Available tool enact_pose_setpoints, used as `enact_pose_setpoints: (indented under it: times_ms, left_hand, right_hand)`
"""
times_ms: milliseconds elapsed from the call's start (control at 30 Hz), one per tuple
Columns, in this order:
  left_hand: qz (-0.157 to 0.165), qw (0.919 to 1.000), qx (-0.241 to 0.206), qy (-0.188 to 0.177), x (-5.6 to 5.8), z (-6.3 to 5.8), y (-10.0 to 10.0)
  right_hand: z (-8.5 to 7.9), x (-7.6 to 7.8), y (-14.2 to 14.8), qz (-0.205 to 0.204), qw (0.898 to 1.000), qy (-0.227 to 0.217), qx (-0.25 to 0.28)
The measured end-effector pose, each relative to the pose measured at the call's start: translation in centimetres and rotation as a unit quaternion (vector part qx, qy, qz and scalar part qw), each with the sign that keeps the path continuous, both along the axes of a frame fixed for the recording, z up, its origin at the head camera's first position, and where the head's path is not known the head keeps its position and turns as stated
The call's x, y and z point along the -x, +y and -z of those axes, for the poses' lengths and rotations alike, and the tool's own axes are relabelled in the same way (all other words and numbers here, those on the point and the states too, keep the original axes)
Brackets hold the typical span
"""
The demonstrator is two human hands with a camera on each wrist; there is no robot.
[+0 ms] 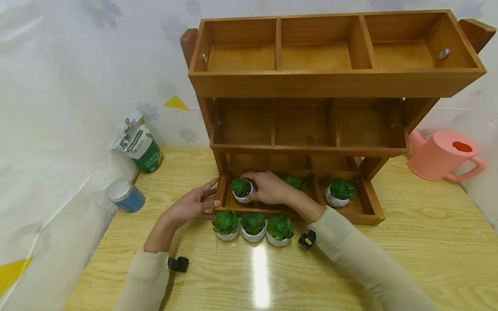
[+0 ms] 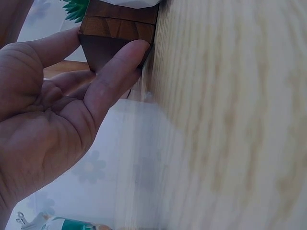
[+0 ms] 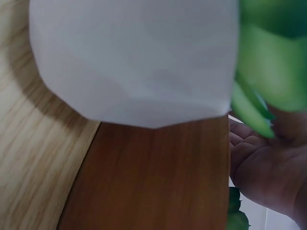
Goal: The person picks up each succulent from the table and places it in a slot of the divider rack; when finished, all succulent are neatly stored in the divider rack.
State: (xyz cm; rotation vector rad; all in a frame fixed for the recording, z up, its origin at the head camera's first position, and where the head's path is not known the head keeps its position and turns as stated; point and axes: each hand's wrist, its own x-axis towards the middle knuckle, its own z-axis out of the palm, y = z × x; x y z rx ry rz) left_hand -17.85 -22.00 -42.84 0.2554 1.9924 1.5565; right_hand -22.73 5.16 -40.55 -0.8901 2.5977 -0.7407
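Overall, a wood-grained counter carries a brown three-tier rack, each tier divided into three compartments. To the rack's right stands a pink watering can; to its left, a green-and-white pouch, clipped at the top, leans near the wall covering. The left hand, fingers spread and grasping nothing, rests its fingertips against the left end of the bottom tier. The right hand is closed, thumb and fingers pinching the rim of a small potted plant within that tier's left compartment; whether its base touches the compartment floor cannot be told. A blue jar with a pale lid stands left of the left hand. Three leafy succulents in white pots line the counter just before the bottom tier. A paler-potted succulent occupies the right compartment, and a green plant, partly hidden by the right arm, the middle one.
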Motion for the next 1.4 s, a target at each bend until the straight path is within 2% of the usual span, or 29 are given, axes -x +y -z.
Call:
enact_pose_setpoints:
  times_ms: [567, 833, 1133, 1400]
  left_hand:
    - [0.003, 1.0, -0.002, 0.001, 0.0, 0.1, 0.0]
    - [0.006, 1.0, -0.001, 0.003, 0.0, 0.1, 0.0]
    - [0.004, 1.0, -0.002, 0.002, 0.0, 0.1, 0.0]
    - [0.002, 1.0, -0.005, -0.002, 0.0, 0.1, -0.1]
  right_hand:
    - [0.2, 0.2, -0.4, 0.004, 1.0, -0.007, -0.008]
    - [0.4, -0.1, -0.8, 0.033, 0.999, 0.006, -0.018]
    - [0.2, -0.3, -1.2, 0.054, 0.998, 0.001, -0.031]
    - [-0.5, -0.8, -0.1, 0.052, 0.999, -0.005, -0.007]
